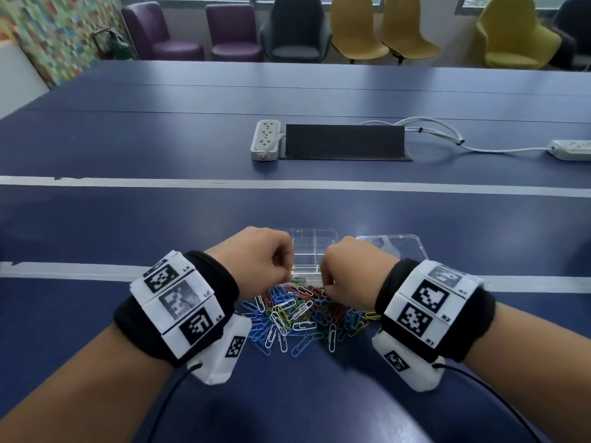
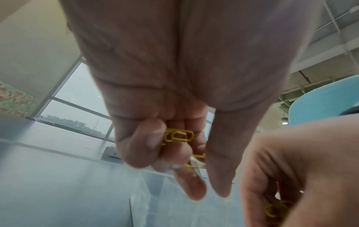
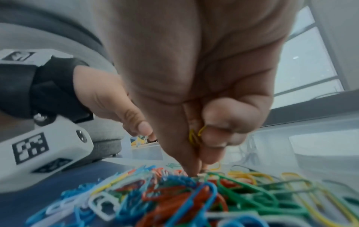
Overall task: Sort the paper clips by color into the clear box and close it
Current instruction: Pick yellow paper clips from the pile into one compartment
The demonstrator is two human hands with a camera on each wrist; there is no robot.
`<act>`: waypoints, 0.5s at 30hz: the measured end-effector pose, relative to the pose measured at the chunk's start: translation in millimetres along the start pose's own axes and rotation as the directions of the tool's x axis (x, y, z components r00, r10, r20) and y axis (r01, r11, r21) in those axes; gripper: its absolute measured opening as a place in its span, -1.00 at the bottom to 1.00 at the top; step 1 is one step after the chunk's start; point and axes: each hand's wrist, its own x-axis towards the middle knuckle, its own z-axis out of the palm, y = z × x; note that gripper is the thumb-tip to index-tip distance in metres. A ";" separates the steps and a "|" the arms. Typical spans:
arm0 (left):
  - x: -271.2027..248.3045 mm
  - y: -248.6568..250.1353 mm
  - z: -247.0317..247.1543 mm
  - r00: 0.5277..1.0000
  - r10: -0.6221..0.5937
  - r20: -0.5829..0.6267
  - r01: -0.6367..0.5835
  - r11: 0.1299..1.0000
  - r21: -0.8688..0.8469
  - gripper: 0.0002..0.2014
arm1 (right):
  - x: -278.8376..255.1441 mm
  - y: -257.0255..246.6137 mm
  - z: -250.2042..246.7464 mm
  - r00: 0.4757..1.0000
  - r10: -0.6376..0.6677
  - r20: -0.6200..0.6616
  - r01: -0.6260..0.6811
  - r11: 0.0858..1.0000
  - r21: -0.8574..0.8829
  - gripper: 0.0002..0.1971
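A heap of coloured paper clips (image 1: 300, 314) lies on the blue table, just in front of the clear compartment box (image 1: 315, 247). The box's clear lid (image 1: 391, 247) lies flat, open to the right. My left hand (image 1: 260, 260) hovers over the heap's far left edge, its curled fingers holding several yellow clips (image 2: 178, 136). My right hand (image 1: 351, 273) reaches down into the heap (image 3: 174, 196) with thumb and forefinger, while its curled fingers keep yellow clips (image 3: 195, 137) in the palm. No clips show in the box's visible compartments.
A white power strip (image 1: 265, 139) and a dark cable hatch (image 1: 345, 142) lie at mid-table, with a second strip (image 1: 572, 150) and its cords at the right. Chairs line the far side. White tape lines cross the table.
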 end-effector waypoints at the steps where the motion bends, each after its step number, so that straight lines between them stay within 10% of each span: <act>1: 1.2 -1.4 -2.6 1.000 -0.004 -0.014 0.004 1.000 -0.004 -0.95 | -1.8 0.5 -4.3 1.000 0.000 0.005 0.000 1.000 0.021 -0.86; 15: 22.0 -1.7 -1.6 0.995 -0.084 -0.063 0.091 0.988 0.123 -0.77 | 21.6 5.0 -33.3 0.994 0.088 0.062 -0.107 0.854 0.509 -0.92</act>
